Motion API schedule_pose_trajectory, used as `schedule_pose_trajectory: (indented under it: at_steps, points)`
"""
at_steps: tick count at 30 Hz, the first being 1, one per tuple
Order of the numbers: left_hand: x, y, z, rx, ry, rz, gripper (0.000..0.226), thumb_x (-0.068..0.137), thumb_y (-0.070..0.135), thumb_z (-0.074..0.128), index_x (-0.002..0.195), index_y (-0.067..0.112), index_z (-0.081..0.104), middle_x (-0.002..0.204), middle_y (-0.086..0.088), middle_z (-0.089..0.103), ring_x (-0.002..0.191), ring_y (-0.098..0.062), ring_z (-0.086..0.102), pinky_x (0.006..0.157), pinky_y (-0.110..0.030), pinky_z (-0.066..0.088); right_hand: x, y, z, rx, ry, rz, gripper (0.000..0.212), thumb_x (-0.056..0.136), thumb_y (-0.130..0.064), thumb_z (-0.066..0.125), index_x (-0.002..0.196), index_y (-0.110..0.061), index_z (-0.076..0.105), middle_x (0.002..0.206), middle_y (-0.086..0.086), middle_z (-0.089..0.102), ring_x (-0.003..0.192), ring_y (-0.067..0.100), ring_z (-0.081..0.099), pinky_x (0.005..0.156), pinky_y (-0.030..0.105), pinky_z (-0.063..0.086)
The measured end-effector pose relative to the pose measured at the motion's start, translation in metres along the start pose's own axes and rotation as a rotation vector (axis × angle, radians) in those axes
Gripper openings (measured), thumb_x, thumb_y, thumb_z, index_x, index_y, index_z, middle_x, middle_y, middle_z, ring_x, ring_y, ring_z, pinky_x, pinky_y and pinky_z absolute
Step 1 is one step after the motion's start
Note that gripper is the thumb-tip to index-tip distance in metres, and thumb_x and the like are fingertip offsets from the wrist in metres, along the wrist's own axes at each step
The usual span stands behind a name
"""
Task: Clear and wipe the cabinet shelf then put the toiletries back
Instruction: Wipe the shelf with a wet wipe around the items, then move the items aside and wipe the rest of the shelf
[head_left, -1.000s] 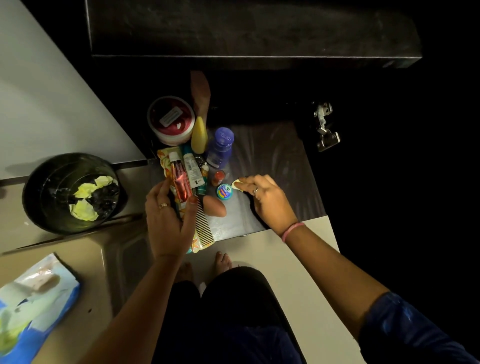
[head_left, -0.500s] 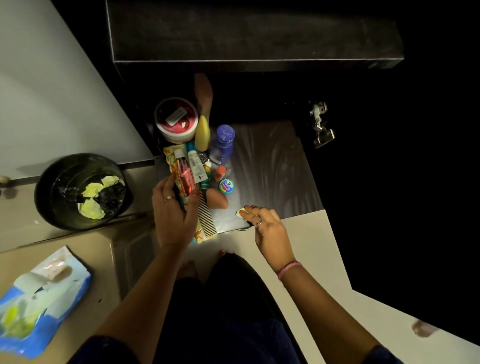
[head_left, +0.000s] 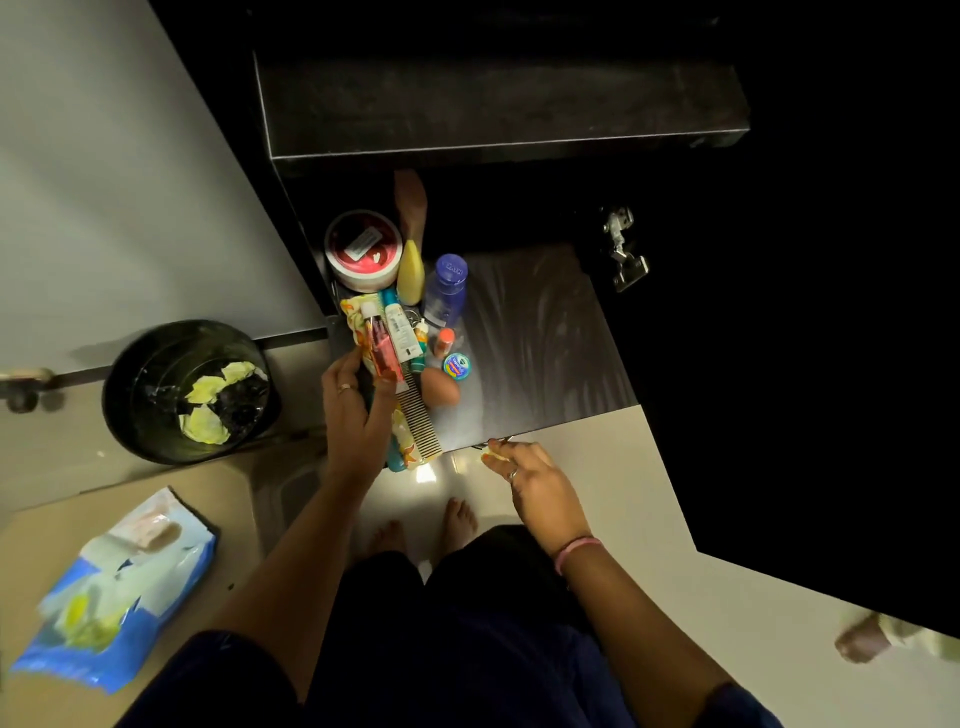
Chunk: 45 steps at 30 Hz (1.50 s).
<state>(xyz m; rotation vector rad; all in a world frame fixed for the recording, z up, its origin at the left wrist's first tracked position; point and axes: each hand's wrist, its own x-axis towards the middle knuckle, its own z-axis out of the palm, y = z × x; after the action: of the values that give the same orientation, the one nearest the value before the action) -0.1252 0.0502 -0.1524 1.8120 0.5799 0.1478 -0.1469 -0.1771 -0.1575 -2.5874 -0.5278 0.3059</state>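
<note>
Left hand grips a red tube among toiletries on the shelf; right hand pinches a small yellow scrap at the shelf's edge.

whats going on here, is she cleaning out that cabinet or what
A person stands at an open cabinet, tidying a dark shelf that shows wipe streaks. The left hand holds a red tube among toiletries bunched on the shelf's left side, beside a comb and a red-lidded jar. The right hand pinches a small yellowish scrap at the shelf's front edge. A black bin with crumpled wipes sits to the left.
</note>
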Motion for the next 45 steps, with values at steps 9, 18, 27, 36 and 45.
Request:
schedule_pose_trajectory:
  at_steps: [9,18,27,36,45]
  points:
    - [-0.015,0.029,-0.015,-0.316,0.041,-0.164,0.021,0.101,0.02,0.037,0.095,0.027,0.056,0.084,0.021,0.064,0.083,0.006,0.062,0.067,-0.006,0.046,-0.03,-0.026,-0.024,0.314,0.225,0.331,0.023,0.086,-0.002,0.061,0.093,-0.02,0.072,0.097,-0.009,0.067,0.089,0.0,0.06,0.088,0.018,0.049]
    - [-0.029,0.035,-0.044,-0.492,0.09,-0.219,0.016,0.099,0.019,0.043,0.097,0.016,0.058,0.083,0.001,0.061,0.08,-0.012,0.059,0.068,-0.025,0.05,0.041,-0.114,-0.154,1.496,0.322,0.607,0.019,0.09,-0.004,0.054,0.108,-0.009,0.06,0.091,0.004,0.068,0.077,0.009,0.065,0.064,0.017,0.055]
    - [-0.037,0.032,-0.056,-0.514,0.024,-0.265,0.022,0.099,0.011,0.03,0.097,0.021,0.049,0.07,0.019,0.07,0.066,0.004,0.065,0.061,-0.01,0.052,0.174,-0.215,-0.242,0.819,0.537,0.052,0.016,0.079,-0.014,0.068,0.094,-0.017,0.067,0.092,-0.002,0.064,0.084,0.014,0.063,0.079,0.025,0.055]
    - [-0.049,0.033,-0.061,-0.415,0.074,-0.265,0.017,0.098,0.006,0.04,0.099,0.016,0.054,0.076,0.015,0.067,0.07,0.005,0.063,0.06,-0.008,0.05,0.218,-0.221,-0.214,0.264,0.366,-0.062,0.036,0.083,-0.024,0.068,0.113,-0.006,0.061,0.112,0.01,0.063,0.104,0.018,0.06,0.087,0.017,0.044]
    - [-0.051,0.033,-0.053,-0.394,0.033,-0.27,0.015,0.094,0.008,0.047,0.086,0.01,0.059,0.08,0.0,0.062,0.079,-0.013,0.06,0.063,-0.021,0.052,0.08,-0.124,-0.147,0.723,0.712,0.202,0.015,0.093,-0.027,0.054,0.088,-0.018,0.065,0.086,-0.002,0.065,0.082,0.012,0.061,0.079,0.043,0.052]
